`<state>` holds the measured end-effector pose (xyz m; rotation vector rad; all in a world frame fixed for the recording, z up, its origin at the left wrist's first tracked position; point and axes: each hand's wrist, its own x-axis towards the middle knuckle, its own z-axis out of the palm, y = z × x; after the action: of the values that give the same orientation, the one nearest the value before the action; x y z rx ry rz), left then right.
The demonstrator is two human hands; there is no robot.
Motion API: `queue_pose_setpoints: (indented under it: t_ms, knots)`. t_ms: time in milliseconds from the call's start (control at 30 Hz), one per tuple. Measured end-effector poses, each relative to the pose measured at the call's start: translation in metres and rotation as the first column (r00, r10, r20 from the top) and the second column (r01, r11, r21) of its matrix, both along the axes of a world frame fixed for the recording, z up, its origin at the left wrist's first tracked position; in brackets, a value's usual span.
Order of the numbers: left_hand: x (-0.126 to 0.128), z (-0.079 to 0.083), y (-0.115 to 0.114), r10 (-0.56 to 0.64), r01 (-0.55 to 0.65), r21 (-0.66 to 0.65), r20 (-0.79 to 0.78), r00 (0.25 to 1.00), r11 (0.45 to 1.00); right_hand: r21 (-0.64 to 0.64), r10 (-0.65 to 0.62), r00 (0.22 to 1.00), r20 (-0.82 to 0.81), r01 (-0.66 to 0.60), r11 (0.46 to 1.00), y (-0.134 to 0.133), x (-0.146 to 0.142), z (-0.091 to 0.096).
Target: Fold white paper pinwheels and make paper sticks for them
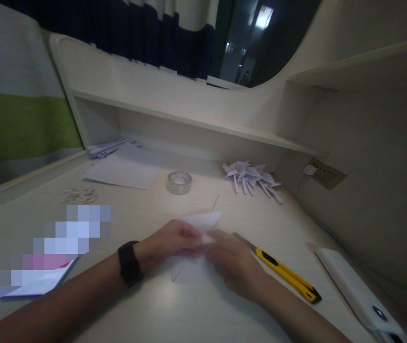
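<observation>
Both of my hands meet over the desk around a partly folded piece of white paper [203,220]. One flap of the paper sticks up behind my fingers, and another shows below them. My left hand [178,239], with a black band on its wrist, pinches the paper from the left. From the right, my right hand [235,262] closes on the same paper, its fingers slightly blurred. A thin white paper stick [217,203] points up just behind the paper; I cannot tell whether they are joined. Beside my right hand lies a yellow utility knife [285,274], blade extended.
White paper pinwheels [248,174] lie at the back right. A roll of clear tape [179,183] sits mid-desk. White sheets [123,166] rest at the back left, near a small pale pile [79,195]. A partly blurred-out device [42,281] lies left; a white power strip [353,290] lies right.
</observation>
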<state>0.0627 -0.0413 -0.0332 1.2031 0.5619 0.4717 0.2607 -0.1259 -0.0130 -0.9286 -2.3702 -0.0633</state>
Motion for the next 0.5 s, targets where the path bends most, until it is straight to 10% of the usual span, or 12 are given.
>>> queue_pose_setpoints:
  t_ms: [500]
  knots:
    - [0.003,0.004,-0.004,-0.005,0.03,0.189,-0.133,0.991,0.981,0.108,-0.218,0.969,-0.115,0.23,0.967,-0.017,0.007,-0.007]
